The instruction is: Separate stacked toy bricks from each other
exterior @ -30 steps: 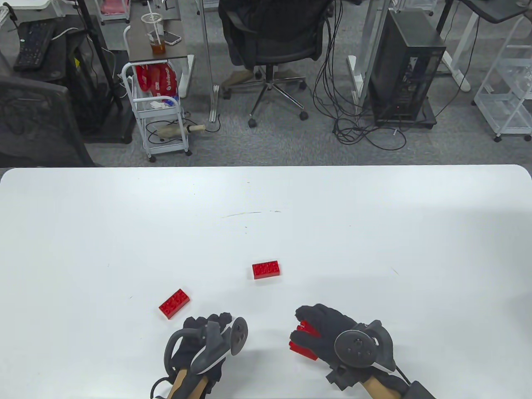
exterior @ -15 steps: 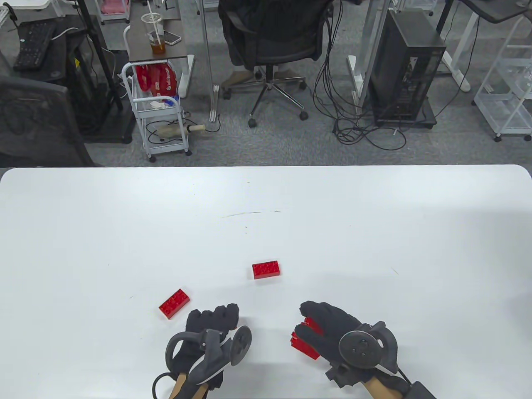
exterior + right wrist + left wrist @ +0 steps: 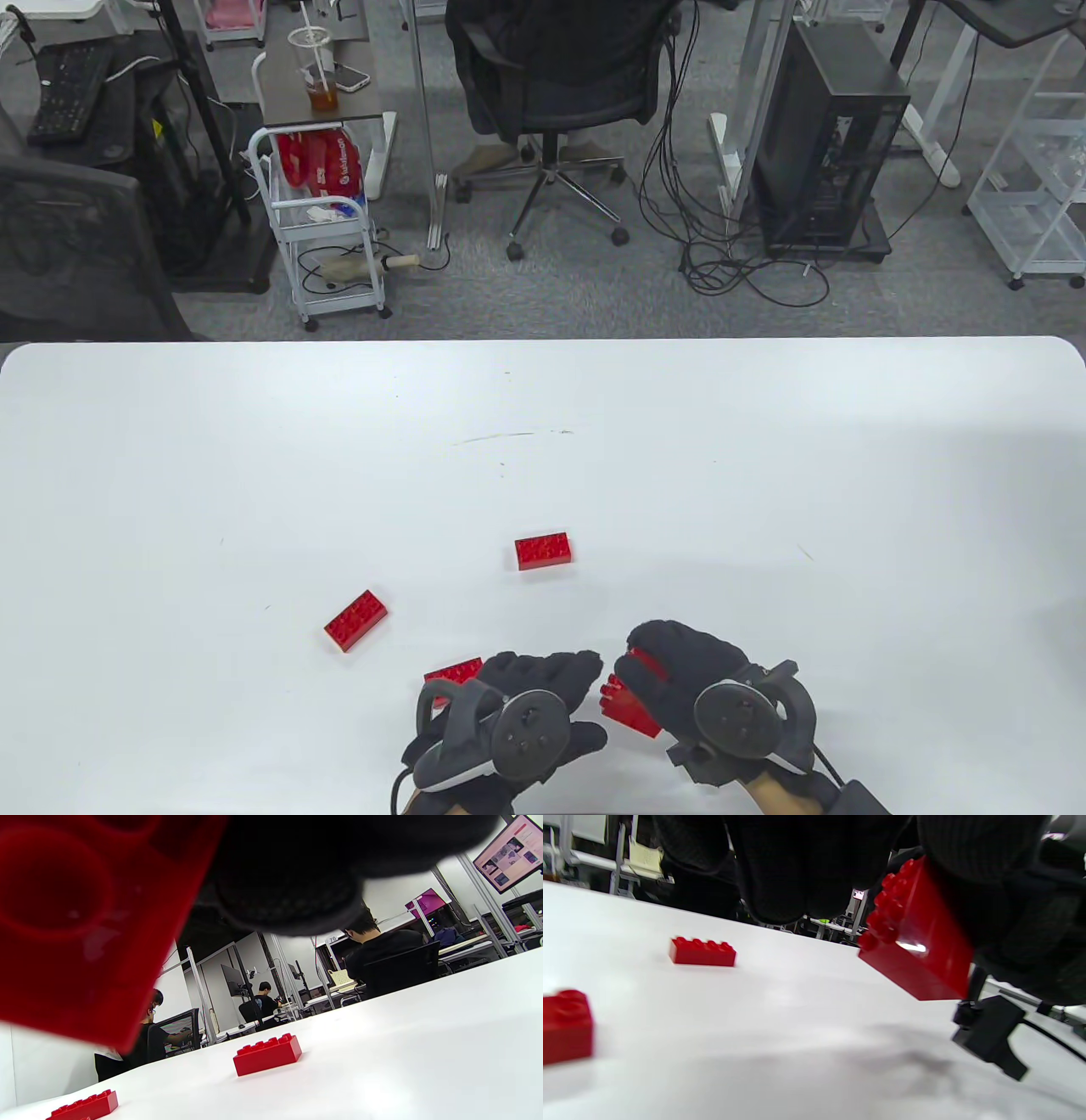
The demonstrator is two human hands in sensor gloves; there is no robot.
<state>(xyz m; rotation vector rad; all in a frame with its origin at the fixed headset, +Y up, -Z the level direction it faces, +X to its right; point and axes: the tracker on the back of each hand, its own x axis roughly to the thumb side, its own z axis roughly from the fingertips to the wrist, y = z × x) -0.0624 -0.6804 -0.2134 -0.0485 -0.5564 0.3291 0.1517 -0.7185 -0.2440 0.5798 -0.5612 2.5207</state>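
Observation:
My right hand [image 3: 653,679] grips a red brick stack [image 3: 629,711] just above the table near the front edge. The stack also shows in the left wrist view [image 3: 916,946], studs facing left, and its underside fills the right wrist view [image 3: 80,921]. My left hand [image 3: 551,679] lies beside it with fingers [image 3: 780,870] stretched toward the stack, fingertips close to its left end; I cannot tell if they touch. Three single red bricks lie on the white table [image 3: 764,475]: one [image 3: 450,675] just left of my left hand, one [image 3: 356,620] farther left, one [image 3: 543,551] in the middle.
Two of the loose bricks show in the left wrist view [image 3: 702,952] [image 3: 564,1027] and two in the right wrist view [image 3: 267,1054] [image 3: 85,1105]. Beyond the table's far edge are an office chair [image 3: 560,76], a computer tower [image 3: 827,136] and carts.
My left hand moved right, up to the stack in my right hand. A red brick now shows on the table where the left hand was. The right hand shifted slightly right.

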